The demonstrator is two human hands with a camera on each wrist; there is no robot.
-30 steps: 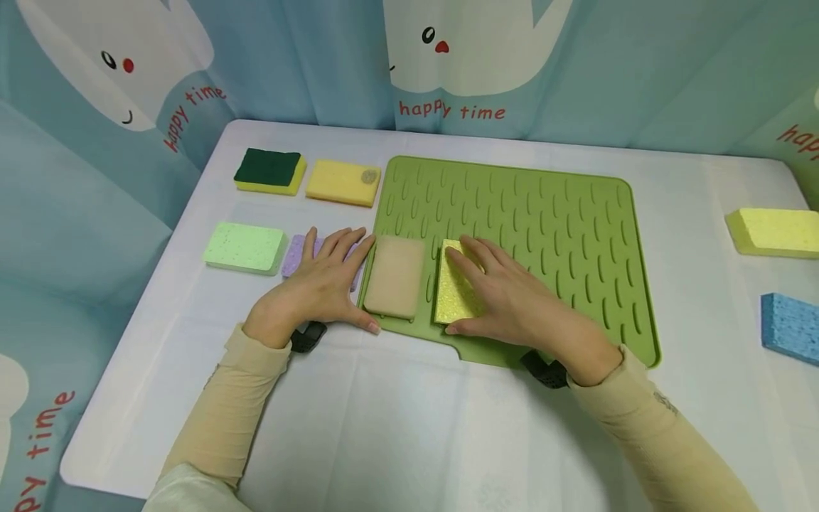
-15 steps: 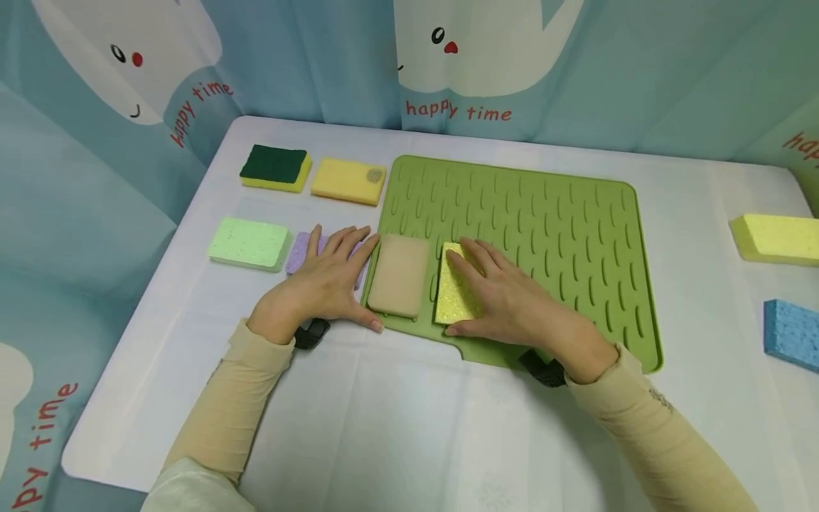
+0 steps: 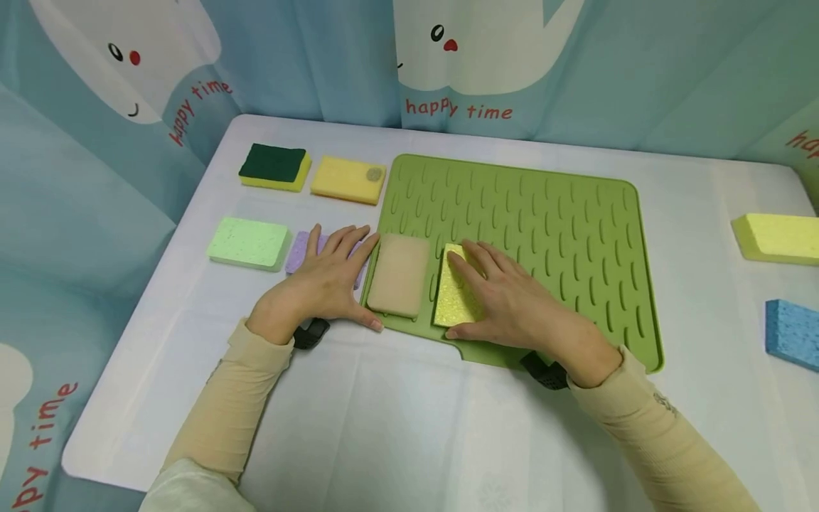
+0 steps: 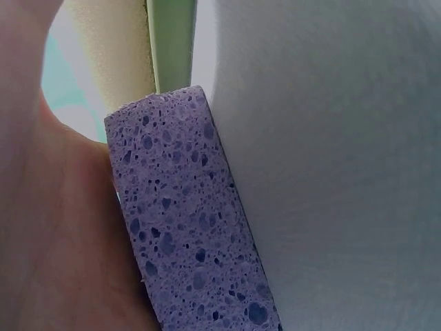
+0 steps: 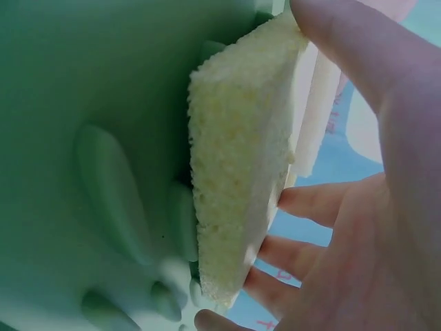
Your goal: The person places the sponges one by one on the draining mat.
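In the head view, my right hand (image 3: 512, 295) spans the yellow sponge (image 3: 456, 299) on the green ridged mat (image 3: 544, 206). Its thumb sits at the near end, and the fingertips reach the top and far end; the right wrist view shows thumb and fingers against the same sponge (image 5: 231, 158). My left hand (image 3: 323, 281) lies spread over a purple sponge (image 3: 299, 252), which it partly hides. Its thumb points toward the mat's front left corner. The left wrist view has the purple sponge (image 4: 193, 221) close beside the palm. Between both hands, a beige sponge (image 3: 399, 276) lies on the mat.
Left of the mat lie a green-topped yellow sponge (image 3: 274, 167), a yellow sponge with a round grey mark (image 3: 345, 179) and a light green sponge (image 3: 249, 243). Far right are a pale yellow sponge (image 3: 783, 238) and a blue sponge (image 3: 793, 333). A curtain (image 3: 307, 64) borders the white table (image 3: 397, 427).
The head view has shifted slightly. Both hands stay in nearly the same places, and the sponges keep their positions on the table and mat.
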